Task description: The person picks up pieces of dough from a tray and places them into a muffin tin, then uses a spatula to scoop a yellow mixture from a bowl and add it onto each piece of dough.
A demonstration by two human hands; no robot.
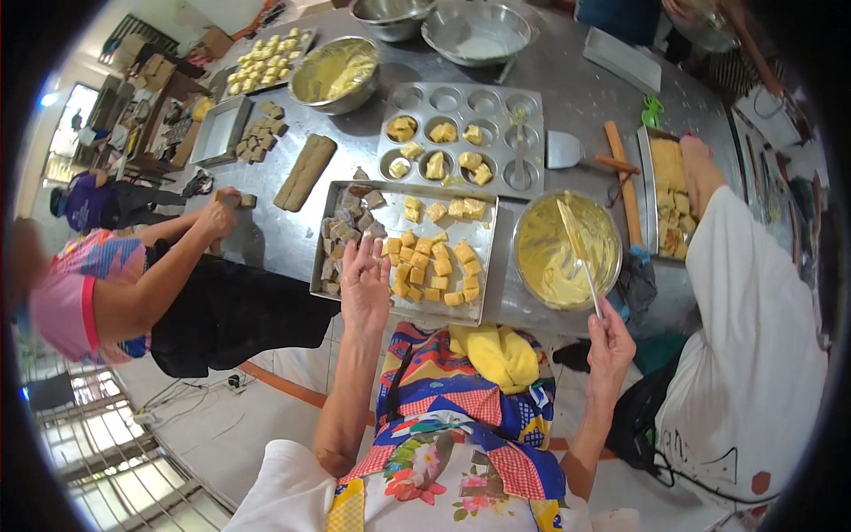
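My right hand [610,344] grips the handle of a spatula [578,244], whose batter-coated blade lies over a steel bowl [521,270] of thick yellow batter [551,257]. My left hand [365,288], holding nothing I can see, is raised with fingers stretched out over the left part of a metal tray [483,306]. Golden cake cubes [421,266] fill the tray's middle, and greyish-brown cubes [341,226] are heaped on its left. Several yellow-coated pieces [470,208] sit along its far side. Beyond the tray stands a muffin pan [425,102] with coated pieces in some cups.
At left, a co-worker's hands [222,213] are at a brown piece near a brown loaf [306,173]. On the right, another person's arm reaches to a cake pan [651,177]. Mixing bowls [332,102] and a tray of pale pieces [306,43] stand farther back; a wooden stick [623,182] lies right.
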